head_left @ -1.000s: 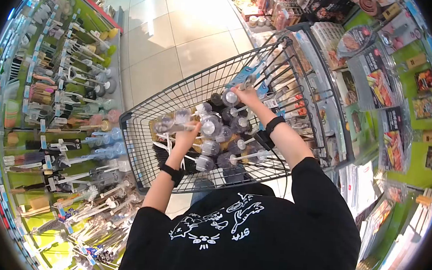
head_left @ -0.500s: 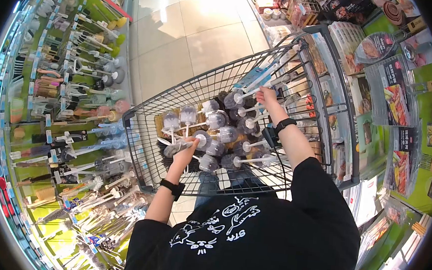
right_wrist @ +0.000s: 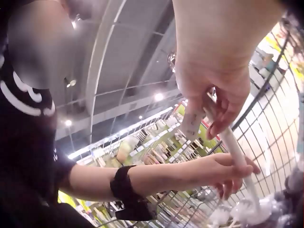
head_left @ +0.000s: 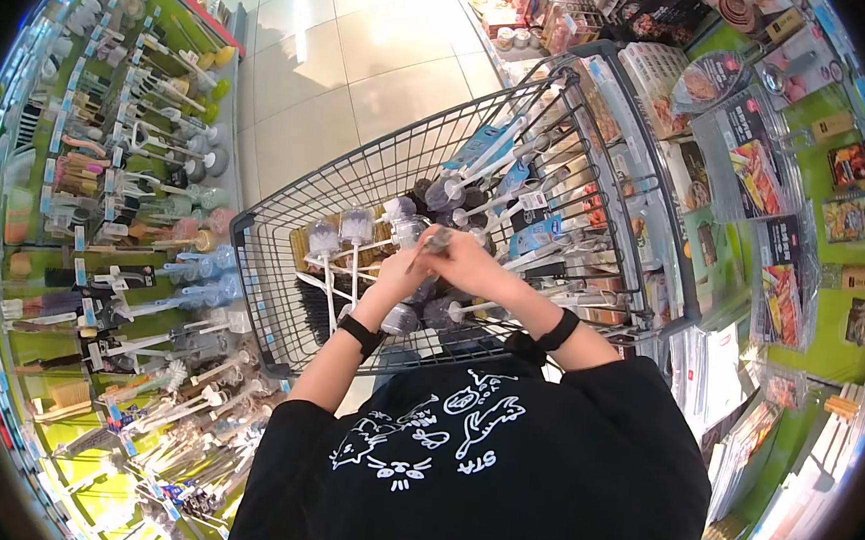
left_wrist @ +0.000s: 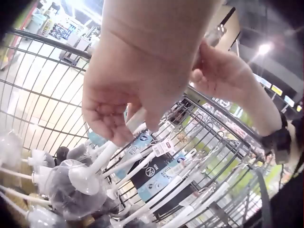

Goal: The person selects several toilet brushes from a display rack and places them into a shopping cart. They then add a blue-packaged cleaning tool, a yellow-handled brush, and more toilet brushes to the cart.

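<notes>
Both hands meet over the middle of a shopping cart on one white-handled toilet brush (right_wrist: 233, 147). Its grey bristle head (left_wrist: 78, 197), wrapped in clear plastic, points down among the other brushes. My right hand (head_left: 468, 264) grips the upper part of the handle, with a pale tag (right_wrist: 191, 124) hanging beside the fingers. Lower on the same handle, nearer the head, my left hand (head_left: 399, 280) pinches it between thumb and fingers. Several similar wrapped brushes (head_left: 355, 227) lie around the hands, heads clustered in the cart's middle.
The cart's dark wire rim (head_left: 360, 165) surrounds the hands. More white handles with blue labels (head_left: 535, 239) lean to the right inside it. Shelves of hanging brushes (head_left: 175, 152) line the left, and packaged kitchen goods (head_left: 786, 235) hang on the right. Tiled floor (head_left: 375, 85) extends ahead.
The hands were apart, the left at brushes on the left side and the right at a handle on the right side. They have come together at the cart's middle on one brush.
</notes>
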